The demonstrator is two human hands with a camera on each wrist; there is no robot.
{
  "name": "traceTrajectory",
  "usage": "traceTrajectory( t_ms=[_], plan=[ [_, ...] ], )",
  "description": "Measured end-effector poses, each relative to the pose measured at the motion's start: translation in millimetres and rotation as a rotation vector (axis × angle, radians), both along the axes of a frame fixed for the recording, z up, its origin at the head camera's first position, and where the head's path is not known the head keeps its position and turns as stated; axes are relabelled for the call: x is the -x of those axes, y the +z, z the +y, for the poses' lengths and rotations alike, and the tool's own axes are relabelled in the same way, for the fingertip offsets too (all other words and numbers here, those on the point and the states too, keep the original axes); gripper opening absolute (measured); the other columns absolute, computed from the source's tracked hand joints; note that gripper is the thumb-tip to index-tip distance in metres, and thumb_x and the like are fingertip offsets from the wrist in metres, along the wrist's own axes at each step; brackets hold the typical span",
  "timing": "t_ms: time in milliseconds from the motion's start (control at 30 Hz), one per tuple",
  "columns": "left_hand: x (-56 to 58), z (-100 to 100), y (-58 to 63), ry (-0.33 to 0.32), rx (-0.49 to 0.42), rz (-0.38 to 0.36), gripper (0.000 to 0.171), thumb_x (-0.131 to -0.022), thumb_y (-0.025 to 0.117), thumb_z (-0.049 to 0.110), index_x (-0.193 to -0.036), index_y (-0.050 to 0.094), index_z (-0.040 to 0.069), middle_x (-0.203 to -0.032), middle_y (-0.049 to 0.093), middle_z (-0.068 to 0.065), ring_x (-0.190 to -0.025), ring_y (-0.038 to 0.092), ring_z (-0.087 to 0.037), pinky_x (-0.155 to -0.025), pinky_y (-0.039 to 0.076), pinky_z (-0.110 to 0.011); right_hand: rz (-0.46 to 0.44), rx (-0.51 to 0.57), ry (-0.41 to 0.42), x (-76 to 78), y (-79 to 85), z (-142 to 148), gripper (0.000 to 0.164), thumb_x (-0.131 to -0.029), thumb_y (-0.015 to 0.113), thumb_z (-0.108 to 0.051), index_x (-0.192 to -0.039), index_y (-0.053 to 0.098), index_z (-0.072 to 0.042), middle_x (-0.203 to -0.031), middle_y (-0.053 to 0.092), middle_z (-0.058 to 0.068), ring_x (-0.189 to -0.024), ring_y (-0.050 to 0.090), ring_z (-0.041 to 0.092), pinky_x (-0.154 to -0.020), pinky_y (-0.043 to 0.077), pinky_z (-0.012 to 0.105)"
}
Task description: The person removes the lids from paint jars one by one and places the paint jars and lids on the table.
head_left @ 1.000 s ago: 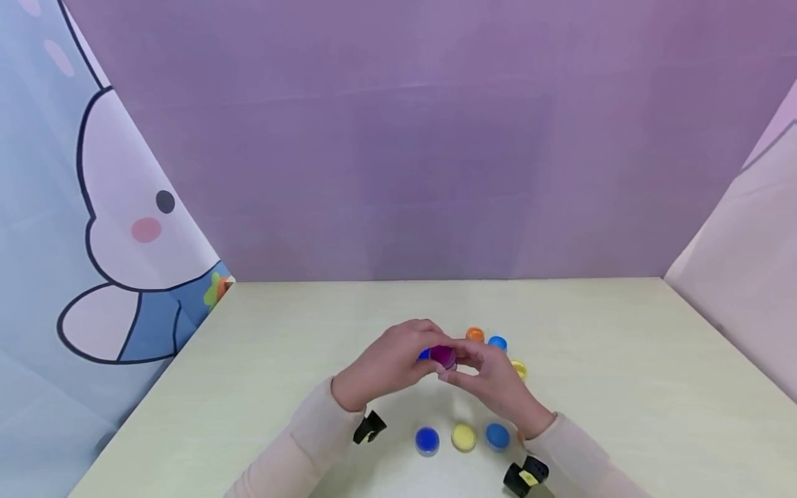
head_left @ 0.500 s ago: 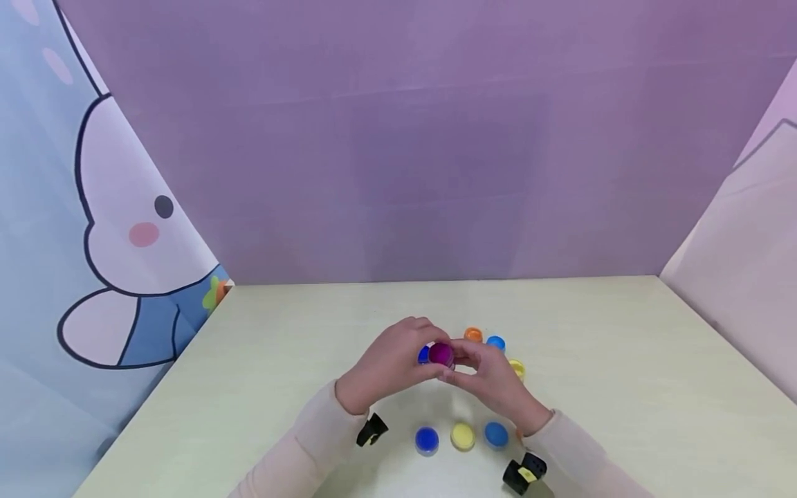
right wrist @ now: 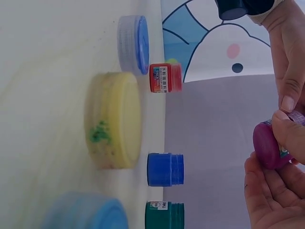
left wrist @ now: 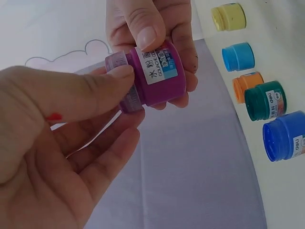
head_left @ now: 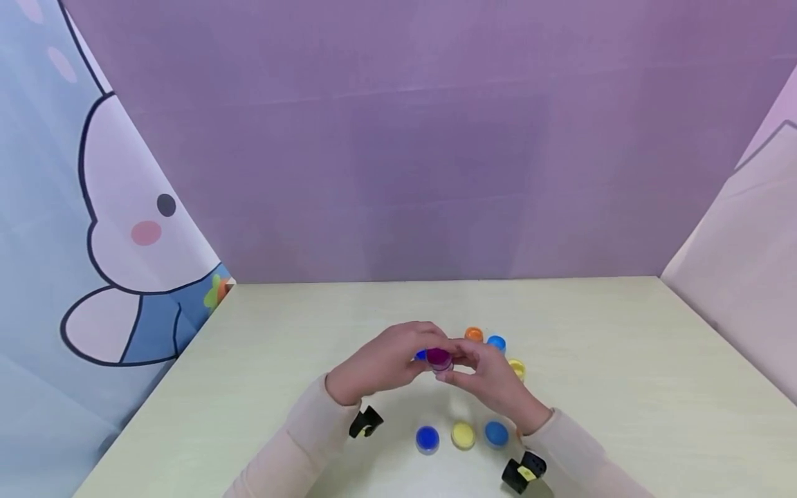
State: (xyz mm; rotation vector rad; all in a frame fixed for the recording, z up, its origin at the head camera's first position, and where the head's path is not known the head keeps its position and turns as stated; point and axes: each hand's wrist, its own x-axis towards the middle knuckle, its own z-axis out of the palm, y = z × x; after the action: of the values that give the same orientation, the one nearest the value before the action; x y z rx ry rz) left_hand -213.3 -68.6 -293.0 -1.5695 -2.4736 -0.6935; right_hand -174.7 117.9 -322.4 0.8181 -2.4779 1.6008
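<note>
Both hands meet over the table around a small magenta gouache jar [left wrist: 167, 90] with a translucent screw lid [left wrist: 133, 100]. My left hand [head_left: 386, 358] pinches the lid between thumb and fingers. My right hand [head_left: 495, 384] grips the jar body, its thumb across the white label in the left wrist view. The jar lies tilted sideways there, the lid seated against its neck. From the right wrist camera, the jar's magenta base [right wrist: 267, 147] shows, while part of the lid is cut off by the frame.
Beyond the hands stand jars without lids: orange [head_left: 474, 335], light blue [head_left: 497, 343], yellow [head_left: 517, 370], dark green [left wrist: 265, 102], blue [left wrist: 282, 138] and red [right wrist: 159, 78]. Nearer lie a blue lid [head_left: 427, 439], a yellow lid [head_left: 463, 436] and a light blue lid [head_left: 496, 434].
My left wrist has turned, shifting slightly left, and its fingers reach further over the lid than half a second ago. My right hand has kept its grip on the jar, nearly still.
</note>
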Motion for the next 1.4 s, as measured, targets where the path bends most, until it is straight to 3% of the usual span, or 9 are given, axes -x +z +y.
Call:
traceTrajectory(
  t_ms=[333, 433, 633, 733, 800, 900, 1067, 1200, 1400],
  plan=[
    [-2.5, 0.5, 3.2, 0.117, 0.022, -0.044, 0.035, -0.076, 0.072, 0.015, -0.11, 0.062, 0.014, -0.096, 0.058, 0.008, -0.085, 0.051, -0.001, -0.075, 0.042, -0.014, 0.005, -0.008, 0.008, -1.4, 1.6, -0.5, 0.037, -0.079, 0.067, -0.002, -0.114, 0.056, 0.002, -0.099, 0.063, 0.009, -0.091, 0.059, 0.022, -0.083, 0.046, 0.041],
    [-2.8, 2.8, 2.5, 0.175, 0.026, -0.026, 0.033, -0.076, 0.073, 0.024, -0.106, 0.063, 0.014, -0.091, 0.057, 0.008, -0.079, 0.049, -0.002, -0.07, 0.042, -0.014, 0.019, -0.002, 0.007, 4.0, -7.4, 1.3, 0.035, -0.079, 0.067, -0.004, -0.112, 0.057, 0.0, -0.101, 0.063, 0.008, -0.091, 0.059, 0.022, -0.083, 0.046, 0.044],
    [-4.3, 10.7, 1.3, 0.343, 0.04, -0.026, 0.029, -0.075, 0.073, 0.036, -0.089, 0.062, 0.013, -0.076, 0.053, 0.008, -0.063, 0.047, -0.006, -0.055, 0.041, -0.015, 0.037, -0.008, 0.003, 18.0, -25.6, 7.0, 0.033, -0.079, 0.069, -0.016, -0.11, 0.059, -0.009, -0.099, 0.063, -0.001, -0.09, 0.059, 0.012, -0.083, 0.047, 0.035],
    [-4.2, 12.4, 1.4, 0.369, 0.047, -0.017, 0.033, -0.074, 0.073, 0.04, -0.088, 0.062, 0.013, -0.076, 0.054, 0.008, -0.062, 0.048, -0.006, -0.052, 0.041, -0.016, 0.041, 0.005, 0.006, 20.8, -29.1, 8.9, 0.035, -0.079, 0.07, -0.02, -0.111, 0.059, -0.011, -0.096, 0.063, -0.003, -0.089, 0.059, 0.012, -0.082, 0.047, 0.034],
    [-2.2, 11.8, 1.0, 0.341, 0.057, -0.003, 0.04, -0.072, 0.073, 0.044, -0.095, 0.062, 0.014, -0.082, 0.057, 0.008, -0.068, 0.05, -0.006, -0.056, 0.042, -0.016, 0.044, 0.013, 0.01, 22.1, -31.0, 9.7, 0.035, -0.079, 0.07, -0.021, -0.111, 0.059, -0.011, -0.096, 0.063, -0.002, -0.089, 0.059, 0.013, -0.082, 0.047, 0.035],
    [1.6, 8.5, 2.0, 0.23, 0.069, 0.005, 0.049, -0.072, 0.072, 0.041, -0.11, 0.059, 0.012, -0.099, 0.059, 0.005, -0.085, 0.052, -0.007, -0.07, 0.043, -0.016, 0.039, 0.021, 0.019, 23.6, -32.7, 10.0, 0.035, -0.079, 0.069, -0.021, -0.111, 0.059, -0.01, -0.1, 0.063, -0.001, -0.091, 0.059, 0.013, -0.082, 0.047, 0.034],
    [3.8, 2.7, 4.8, 0.017, 0.079, 0.006, 0.042, -0.076, 0.072, 0.008, -0.116, 0.057, 0.012, -0.107, 0.058, 0.003, -0.1, 0.049, -0.007, -0.087, 0.037, -0.018, -0.005, 0.017, -0.002, 23.6, -34.4, 8.8, 0.036, -0.079, 0.069, -0.021, -0.112, 0.059, -0.011, -0.1, 0.063, -0.001, -0.091, 0.059, 0.013, -0.083, 0.047, 0.033],
    [4.2, 1.6, 5.5, -0.011, 0.089, 0.016, 0.039, -0.075, 0.067, -0.006, -0.109, 0.061, 0.012, -0.1, 0.057, 0.006, -0.095, 0.05, -0.003, -0.086, 0.037, -0.015, -0.032, 0.007, -0.013, 22.6, -32.6, 7.8, 0.037, -0.079, 0.069, -0.018, -0.114, 0.058, -0.01, -0.101, 0.063, 0.0, -0.091, 0.059, 0.012, -0.084, 0.046, 0.037],
    [4.2, -0.2, 4.5, -0.009, 0.102, 0.054, 0.04, -0.076, 0.065, -0.008, -0.111, 0.061, 0.011, -0.101, 0.057, 0.005, -0.095, 0.05, -0.004, -0.084, 0.037, -0.013, -0.043, -0.004, -0.009, 9.5, -12.8, 1.9, 0.036, -0.078, 0.068, -0.006, -0.112, 0.058, -0.003, -0.104, 0.062, 0.007, -0.093, 0.059, 0.02, -0.084, 0.046, 0.038]
  ],
)
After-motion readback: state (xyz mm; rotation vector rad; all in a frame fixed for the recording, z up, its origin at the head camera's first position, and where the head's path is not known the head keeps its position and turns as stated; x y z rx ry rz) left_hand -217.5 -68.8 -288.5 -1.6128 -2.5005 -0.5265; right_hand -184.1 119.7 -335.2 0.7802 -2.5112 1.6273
